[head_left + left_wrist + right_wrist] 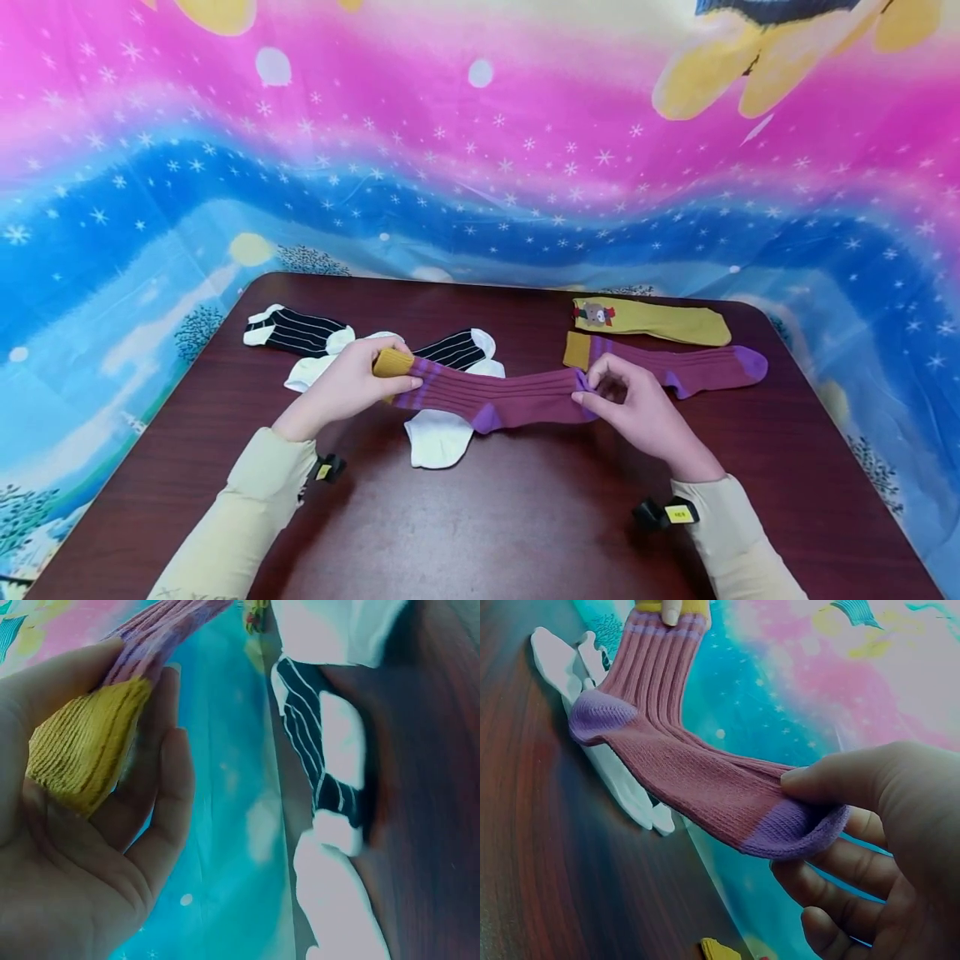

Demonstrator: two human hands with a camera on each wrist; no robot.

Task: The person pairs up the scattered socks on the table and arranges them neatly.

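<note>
A maroon ribbed sock (517, 402) with a mustard cuff and purple heel and toe is stretched sideways above the table. The left hand (348, 379) pinches its mustard cuff (90, 750) between thumb and fingers. At the other end, the right hand (637, 404) pinches the purple toe (795, 829), thumb on top and fingers beneath. A matching maroon sock (705, 369) lies flat behind the right hand, below a mustard sock (667, 321) with an animal picture.
On the dark table (450, 525), a black striped sock (300, 331) lies back left and another (450, 352) behind the held sock. White socks lie among them, one (438, 440) nearer the front. A patterned cloth (480, 192) hangs behind the table.
</note>
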